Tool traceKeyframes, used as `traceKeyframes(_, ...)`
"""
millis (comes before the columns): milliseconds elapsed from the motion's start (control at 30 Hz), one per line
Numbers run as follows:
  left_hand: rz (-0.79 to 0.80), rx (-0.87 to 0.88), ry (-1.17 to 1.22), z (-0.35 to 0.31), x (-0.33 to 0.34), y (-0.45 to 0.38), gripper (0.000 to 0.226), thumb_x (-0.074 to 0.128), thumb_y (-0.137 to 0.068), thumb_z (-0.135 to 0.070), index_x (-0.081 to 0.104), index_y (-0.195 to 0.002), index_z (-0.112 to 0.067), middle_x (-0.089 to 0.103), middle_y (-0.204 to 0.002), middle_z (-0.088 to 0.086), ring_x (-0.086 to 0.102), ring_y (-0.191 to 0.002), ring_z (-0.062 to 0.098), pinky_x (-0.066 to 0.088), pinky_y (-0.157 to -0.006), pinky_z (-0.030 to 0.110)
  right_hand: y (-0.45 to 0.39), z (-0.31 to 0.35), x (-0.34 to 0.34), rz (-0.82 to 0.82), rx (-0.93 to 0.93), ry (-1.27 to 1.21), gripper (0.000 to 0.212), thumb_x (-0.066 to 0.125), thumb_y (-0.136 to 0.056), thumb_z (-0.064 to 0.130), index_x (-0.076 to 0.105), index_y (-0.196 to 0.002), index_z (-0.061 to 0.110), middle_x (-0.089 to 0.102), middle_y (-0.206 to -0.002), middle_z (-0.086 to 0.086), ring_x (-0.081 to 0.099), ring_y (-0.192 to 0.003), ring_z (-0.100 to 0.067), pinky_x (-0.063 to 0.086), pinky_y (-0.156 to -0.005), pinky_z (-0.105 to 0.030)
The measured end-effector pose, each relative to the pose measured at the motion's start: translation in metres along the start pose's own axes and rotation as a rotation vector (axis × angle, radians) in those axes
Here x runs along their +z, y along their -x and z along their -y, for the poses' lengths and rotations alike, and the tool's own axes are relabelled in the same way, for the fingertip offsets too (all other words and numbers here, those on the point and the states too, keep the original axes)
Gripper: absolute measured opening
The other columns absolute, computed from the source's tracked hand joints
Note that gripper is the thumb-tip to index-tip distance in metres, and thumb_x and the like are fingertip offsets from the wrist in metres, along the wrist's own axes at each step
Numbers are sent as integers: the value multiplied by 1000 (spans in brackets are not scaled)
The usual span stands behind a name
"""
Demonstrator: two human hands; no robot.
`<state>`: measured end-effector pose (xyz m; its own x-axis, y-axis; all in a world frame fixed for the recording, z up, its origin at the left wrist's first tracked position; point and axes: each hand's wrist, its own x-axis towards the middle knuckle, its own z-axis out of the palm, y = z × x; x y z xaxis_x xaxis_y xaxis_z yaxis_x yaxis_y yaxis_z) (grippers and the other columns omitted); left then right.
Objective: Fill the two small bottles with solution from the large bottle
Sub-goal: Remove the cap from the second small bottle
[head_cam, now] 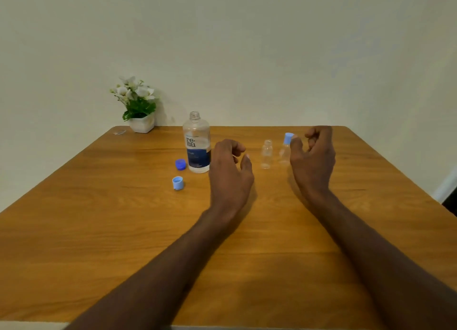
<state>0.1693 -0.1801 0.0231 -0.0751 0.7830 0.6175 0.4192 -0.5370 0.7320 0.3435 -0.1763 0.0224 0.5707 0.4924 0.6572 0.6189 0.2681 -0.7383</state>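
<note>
Hovering right hand (pixel 312 156) | loosely curled, holding nothing | capped small bottle (pixel 285 151) upright, just left of thumb | left hand (pixel 230 168) relaxed, farther | 1 cap to remove

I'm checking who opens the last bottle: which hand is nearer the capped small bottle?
Right. The right hand is right beside the capped bottle, thumb tip at its cap. The left hand hovers farther left, beyond the open small bottle.

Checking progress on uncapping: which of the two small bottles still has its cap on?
The small bottle on the right, beside the right hand; the other small bottle is open-necked.
</note>
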Motion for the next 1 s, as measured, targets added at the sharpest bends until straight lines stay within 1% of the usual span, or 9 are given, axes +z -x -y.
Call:
traceKeyframes(67,6,-109,103,0,23,-8,18,69,-96,-13,62,-108,-24,64,-103,-7,60,-91,6,47,-73,14,-9,-18,-3,84,86,54,38,71,-91,35,53,-121,19,53,-102,8,53,-91,-9,53,-80,-42)
traceKeyframes(200,64,-289,195,11,45,-22,17,66,-96,-9,69,-111,-16,68,-94,-7,62,-84,3,48,-71,10,-21,-38,8,357,196,72,60,76,-89,41,51,-142,27,58,-125,7,60,-112,-14,55,-92,-39)
traceKeyframes(333,85,-342,163,19,47,-24,14,65,-97,-8,71,-105,-17,67,-91,-11,62,-83,1,46,-66,2,-26,-45,14,499,182,191,66,72,-92,43,48,-150,26,60,-140,5,65,-114,-18,59,-93,-49)
traceKeyframes(400,105,-319,193,18,48,-23,12,66,-96,-9,72,-101,-18,68,-90,-11,63,-82,1,47,-65,4,-29,-48,16,497,206,163,54,72,-94,38,56,-143,23,65,-134,5,72,-92,-16,63,-82,-48)
traceKeyframes(500,122,-303,218,16,48,-23,8,68,-93,-11,71,-96,-18,71,-90,-8,65,-81,5,50,-66,13,-30,-47,16,455,321,5,32,72,-97,26,65,-128,19,71,-121,3,66,-62,-14,63,-65,-36)
traceKeyframes(700,140,-310,382,9,42,-16,4,70,-95,-16,73,-94,-17,75,-91,-3,68,-87,13,56,-74,29,-24,-26,-13,410,472,-394,35,75,-95,22,63,-124,7,79,-98,-5,57,-57,1,44,-48,-17)
traceKeyframes(833,201,-373,566,0,21,0,11,68,-99,-20,74,-107,-17,76,-104,2,66,-93,11,53,-73,26,-2,-9,-36,532,506,-456,28,70,-97,38,77,-111,15,75,-88,-8,56,-72,-17,35,-49,-26)
traceKeyframes(900,303,-455,686,0,9,8,20,67,-100,-23,71,-119,-17,76,-116,1,67,-102,10,56,-81,29,12,2,-43,607,530,-497,33,65,-99,41,79,-109,12,67,-79,-9,53,-62,-18,35,-48,-27)
traceKeyframes(1000,384,-591,828,4,-6,17,28,70,-97,-20,70,-125,-13,77,-118,4,69,-115,21,55,-95,39,33,16,-41,689,546,-518,39,61,-102,43,78,-107,9,59,-68,-7,46,-48,-16,33,-47,-26)
